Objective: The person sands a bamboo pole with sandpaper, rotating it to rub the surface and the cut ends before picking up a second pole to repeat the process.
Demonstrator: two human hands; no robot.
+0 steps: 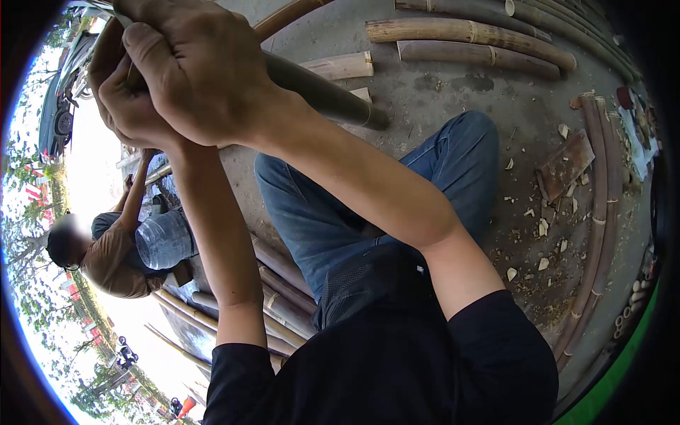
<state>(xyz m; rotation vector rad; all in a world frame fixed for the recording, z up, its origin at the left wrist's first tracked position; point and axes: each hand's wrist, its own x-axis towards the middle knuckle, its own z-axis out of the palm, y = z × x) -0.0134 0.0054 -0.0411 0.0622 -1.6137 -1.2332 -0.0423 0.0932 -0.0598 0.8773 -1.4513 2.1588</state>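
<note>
My right hand (209, 74) is closed at the upper left, its thumb pressed near a thin pale edge at the frame's top; what it grips is too hidden to name. Just behind and below, my left hand (131, 106) has curled fingers, partly covered by the right, and its held item cannot be made out. A dark bamboo pole (333, 97) extends from behind my right hand toward the floor beyond my bent knees. Whether either hand touches this pole cannot be seen.
Bamboo poles (482, 60) lie across the upper right, and long curved ones (601, 205) at the right. A rusty flat piece (565, 166) sits among pale chips. At left, a seated person (117, 258) is beside a clear plastic container (159, 241). More poles (283, 304) lie beside my left arm.
</note>
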